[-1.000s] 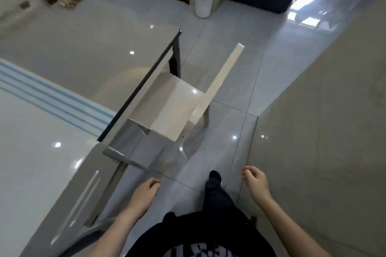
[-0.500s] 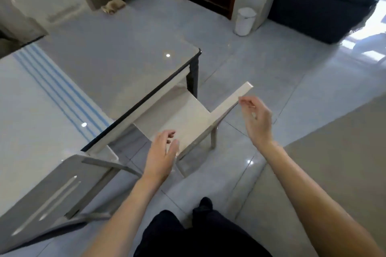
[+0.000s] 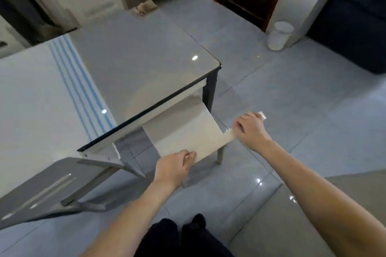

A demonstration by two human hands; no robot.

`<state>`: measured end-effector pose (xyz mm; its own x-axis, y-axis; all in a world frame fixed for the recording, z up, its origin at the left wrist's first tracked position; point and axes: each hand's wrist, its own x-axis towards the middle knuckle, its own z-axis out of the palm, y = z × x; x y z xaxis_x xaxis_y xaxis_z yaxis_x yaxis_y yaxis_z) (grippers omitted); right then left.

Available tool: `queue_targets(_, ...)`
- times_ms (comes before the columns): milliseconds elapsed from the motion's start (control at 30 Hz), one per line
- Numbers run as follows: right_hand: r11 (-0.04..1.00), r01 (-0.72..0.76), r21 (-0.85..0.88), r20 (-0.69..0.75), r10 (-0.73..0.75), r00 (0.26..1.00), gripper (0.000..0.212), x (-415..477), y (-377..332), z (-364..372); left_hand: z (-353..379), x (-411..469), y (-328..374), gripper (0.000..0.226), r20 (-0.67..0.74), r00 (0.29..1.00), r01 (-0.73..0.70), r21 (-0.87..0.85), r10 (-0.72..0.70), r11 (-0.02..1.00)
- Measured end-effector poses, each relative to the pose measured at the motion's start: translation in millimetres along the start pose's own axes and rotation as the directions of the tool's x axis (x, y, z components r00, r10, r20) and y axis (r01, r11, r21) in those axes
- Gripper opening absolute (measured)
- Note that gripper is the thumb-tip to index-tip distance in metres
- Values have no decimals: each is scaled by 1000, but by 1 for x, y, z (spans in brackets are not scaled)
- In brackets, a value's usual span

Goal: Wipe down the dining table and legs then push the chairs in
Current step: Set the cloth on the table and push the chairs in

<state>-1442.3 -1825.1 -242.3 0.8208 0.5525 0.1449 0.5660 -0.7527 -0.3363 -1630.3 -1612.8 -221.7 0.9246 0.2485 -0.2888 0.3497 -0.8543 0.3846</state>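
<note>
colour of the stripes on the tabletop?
Blue stripes across the pale tabletop; head view.

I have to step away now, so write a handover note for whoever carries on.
Left hand grips the near end of the cream chair's backrest; right hand grips its far end.
The chair's seat is partly under the dining table, beside the dark corner leg.
The grey chair nearer you sits tilted at the table edge.
No cloth in view; wiping looks finished.
Left: push this chair in, then the grey one.
</note>
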Motion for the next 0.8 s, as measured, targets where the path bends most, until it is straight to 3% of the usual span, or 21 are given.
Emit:
queue_targets(300,1000,3,-31,-137,-7,991,40,29,5,17,-1,18,-2,70,-133,991,-7,-32,3,999)
queue_targets(533,997,43,-63,-159,-53,986,35,60,11,19,0,40,-2,65,-236,972,-13,-66,-3,998)
queue_targets(667,986,162,-31,-138,-164,977,37,56,23,21,4,39,-4,56,-280,960,-8,-87,-17,996)
queue_targets(800,927,355,-120,-62,-364,929,39,74,34,12,6,38,-4,50,-306,951,37,-55,-52,998)
